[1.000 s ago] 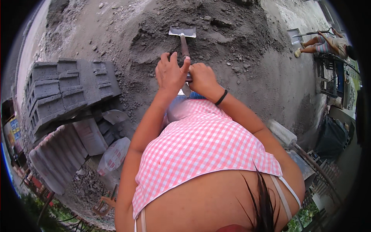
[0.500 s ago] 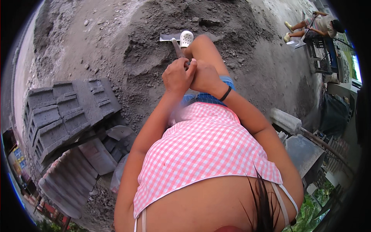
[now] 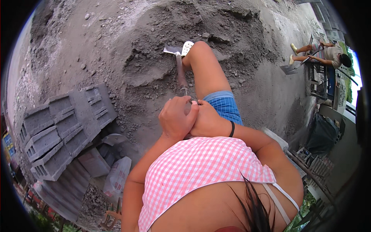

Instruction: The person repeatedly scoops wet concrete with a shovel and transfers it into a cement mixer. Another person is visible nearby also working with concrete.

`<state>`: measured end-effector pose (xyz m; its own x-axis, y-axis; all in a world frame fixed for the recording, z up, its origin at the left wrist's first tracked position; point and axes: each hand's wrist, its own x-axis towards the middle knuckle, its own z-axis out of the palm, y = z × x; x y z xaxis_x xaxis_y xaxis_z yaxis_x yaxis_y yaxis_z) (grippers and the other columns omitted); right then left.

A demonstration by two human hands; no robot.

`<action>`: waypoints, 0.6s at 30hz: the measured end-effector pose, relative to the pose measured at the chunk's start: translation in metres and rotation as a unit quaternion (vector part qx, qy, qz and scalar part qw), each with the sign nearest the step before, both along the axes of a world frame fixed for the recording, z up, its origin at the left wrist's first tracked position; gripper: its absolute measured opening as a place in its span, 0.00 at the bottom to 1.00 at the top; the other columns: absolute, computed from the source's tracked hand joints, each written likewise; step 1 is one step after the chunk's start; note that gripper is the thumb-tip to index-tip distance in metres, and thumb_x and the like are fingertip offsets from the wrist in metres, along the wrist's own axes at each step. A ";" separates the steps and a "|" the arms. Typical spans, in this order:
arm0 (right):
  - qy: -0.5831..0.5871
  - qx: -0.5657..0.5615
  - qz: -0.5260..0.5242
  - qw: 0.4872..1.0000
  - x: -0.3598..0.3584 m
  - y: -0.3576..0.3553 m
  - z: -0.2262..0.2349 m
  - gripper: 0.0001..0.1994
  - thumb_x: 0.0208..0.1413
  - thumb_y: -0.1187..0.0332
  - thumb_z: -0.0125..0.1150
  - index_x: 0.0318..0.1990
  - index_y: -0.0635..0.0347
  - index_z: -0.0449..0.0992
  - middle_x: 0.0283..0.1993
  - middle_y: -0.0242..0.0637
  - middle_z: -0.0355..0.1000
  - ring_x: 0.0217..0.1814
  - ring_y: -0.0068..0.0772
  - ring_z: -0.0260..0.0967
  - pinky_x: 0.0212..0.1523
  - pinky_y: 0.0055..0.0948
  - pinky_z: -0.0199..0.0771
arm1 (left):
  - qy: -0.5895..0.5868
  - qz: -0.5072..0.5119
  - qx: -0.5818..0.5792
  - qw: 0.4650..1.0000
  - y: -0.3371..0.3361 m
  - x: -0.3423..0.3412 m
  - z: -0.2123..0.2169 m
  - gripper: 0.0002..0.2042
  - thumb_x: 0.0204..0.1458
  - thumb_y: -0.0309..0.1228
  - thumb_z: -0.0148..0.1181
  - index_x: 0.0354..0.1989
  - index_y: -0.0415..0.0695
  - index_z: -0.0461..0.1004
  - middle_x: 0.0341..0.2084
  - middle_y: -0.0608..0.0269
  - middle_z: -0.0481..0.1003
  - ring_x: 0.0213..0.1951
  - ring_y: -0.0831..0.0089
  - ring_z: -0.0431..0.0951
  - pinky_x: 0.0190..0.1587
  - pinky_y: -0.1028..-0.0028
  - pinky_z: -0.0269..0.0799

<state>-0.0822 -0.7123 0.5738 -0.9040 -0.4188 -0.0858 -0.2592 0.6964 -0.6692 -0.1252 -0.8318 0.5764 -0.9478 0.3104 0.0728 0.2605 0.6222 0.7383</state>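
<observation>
Both my hands are closed together around the top end of a shovel in front of my waist. My left hand (image 3: 177, 118) lies over the grip, its thumb against my right hand (image 3: 210, 119), which has a black band at the wrist. The grip itself is mostly hidden by my fingers. From my hands the brown shaft of the shovel (image 3: 181, 73) runs away from me, down to a metal blade lying on the heap of grey sand (image 3: 150, 62). Beside the blade is my white clog (image 3: 187, 48), partly behind my raised knee.
Stacked grey hollow blocks (image 3: 67, 123) stand at the left, with corrugated sheeting (image 3: 63, 193) and a clear plastic bag (image 3: 118, 176) nearer me. At the far right another person (image 3: 328, 54) holds a shovel (image 3: 295, 67). Dark sheeting (image 3: 328, 129) and long poles lie at the right.
My hands and the shovel's grip have come back closer to my body, showing more shaft. The blade has shifted slightly nearer. The other person's shovel has moved a little left and down.
</observation>
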 end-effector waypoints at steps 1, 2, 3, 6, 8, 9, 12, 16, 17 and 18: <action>-0.034 0.007 0.010 0.999 -0.012 0.007 0.001 0.08 0.38 0.63 0.57 0.26 0.54 0.75 0.28 0.37 0.73 0.36 0.38 0.70 0.37 0.41 0.64 | 0.004 -0.010 0.009 1.000 0.005 -0.011 0.005 0.07 0.43 0.34 0.57 0.26 0.44 0.75 0.22 0.63 0.74 0.25 0.63 0.74 0.32 0.66 0.70; -0.035 0.008 0.015 0.999 -0.028 0.014 0.001 0.08 0.38 0.63 0.57 0.26 0.54 0.75 0.28 0.37 0.73 0.36 0.38 0.70 0.37 0.41 0.64 | 0.008 -0.022 0.019 1.000 0.011 -0.023 0.007 0.06 0.43 0.32 0.56 0.25 0.44 0.75 0.21 0.62 0.74 0.24 0.63 0.74 0.31 0.67 0.69; -0.047 0.023 0.011 0.999 -0.045 0.022 0.003 0.10 0.37 0.64 0.58 0.29 0.55 0.75 0.30 0.38 0.73 0.37 0.38 0.70 0.39 0.44 0.64 | 0.022 -0.002 0.050 0.998 0.019 -0.037 0.004 0.05 0.42 0.32 0.58 0.24 0.44 0.74 0.20 0.63 0.73 0.23 0.64 0.73 0.29 0.67 0.68; -0.120 -0.057 -0.056 0.990 -0.104 0.054 0.025 0.13 0.39 0.65 0.58 0.35 0.59 0.73 0.36 0.42 0.72 0.40 0.42 0.70 0.43 0.41 0.66 | 0.006 0.018 0.095 0.995 0.053 -0.086 0.017 0.06 0.42 0.33 0.58 0.21 0.44 0.73 0.19 0.63 0.73 0.22 0.64 0.73 0.27 0.67 0.68; -0.129 -0.111 -0.092 0.981 -0.136 0.078 0.030 0.14 0.40 0.64 0.59 0.35 0.59 0.73 0.36 0.42 0.72 0.40 0.43 0.69 0.42 0.38 0.68 | 0.015 0.038 0.101 0.994 0.082 -0.115 0.020 0.08 0.43 0.35 0.57 0.20 0.44 0.73 0.18 0.62 0.72 0.23 0.63 0.73 0.29 0.67 0.68; -0.111 -0.027 -0.101 0.988 -0.146 0.088 0.039 0.14 0.40 0.63 0.59 0.36 0.58 0.73 0.36 0.42 0.72 0.40 0.44 0.69 0.40 0.36 0.68 | 0.019 0.034 0.105 0.994 0.092 -0.122 0.020 0.08 0.43 0.35 0.57 0.20 0.44 0.73 0.18 0.62 0.72 0.23 0.63 0.73 0.29 0.67 0.68; -0.081 0.090 -0.101 0.988 -0.134 0.115 0.046 0.16 0.40 0.61 0.61 0.37 0.57 0.72 0.36 0.41 0.72 0.40 0.44 0.70 0.38 0.35 0.69 | 0.032 -0.011 0.135 0.990 0.121 -0.117 0.015 0.10 0.46 0.37 0.56 0.24 0.43 0.73 0.21 0.60 0.72 0.26 0.62 0.73 0.30 0.66 0.68; -0.035 0.148 -0.131 0.980 -0.025 0.148 0.007 0.16 0.38 0.59 0.62 0.35 0.55 0.73 0.34 0.42 0.72 0.36 0.46 0.70 0.35 0.38 0.70 | 0.020 -0.115 0.146 0.982 0.153 -0.017 -0.018 0.11 0.48 0.39 0.53 0.31 0.43 0.72 0.28 0.58 0.72 0.33 0.60 0.73 0.35 0.64 0.69; -0.047 0.162 -0.162 0.972 0.007 0.148 -0.004 0.15 0.38 0.60 0.62 0.34 0.55 0.73 0.33 0.43 0.73 0.35 0.46 0.70 0.34 0.38 0.70 | 0.017 -0.157 0.158 0.975 0.153 0.012 -0.032 0.12 0.49 0.39 0.52 0.33 0.43 0.71 0.30 0.57 0.72 0.35 0.60 0.72 0.37 0.64 0.69; -0.060 0.174 -0.192 0.964 0.035 0.144 -0.017 0.14 0.38 0.60 0.61 0.34 0.54 0.73 0.33 0.43 0.73 0.35 0.47 0.71 0.33 0.38 0.71 | 0.014 -0.165 0.152 0.974 0.152 0.034 -0.045 0.12 0.49 0.39 0.52 0.33 0.43 0.71 0.30 0.57 0.72 0.35 0.60 0.72 0.37 0.64 0.69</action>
<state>-0.0475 -0.5679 0.5563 -0.9613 0.0180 -0.2751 0.1278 0.9132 -0.3869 -0.0912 -0.6803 0.5318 -0.7964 0.5575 0.2343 0.4326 0.2545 0.8649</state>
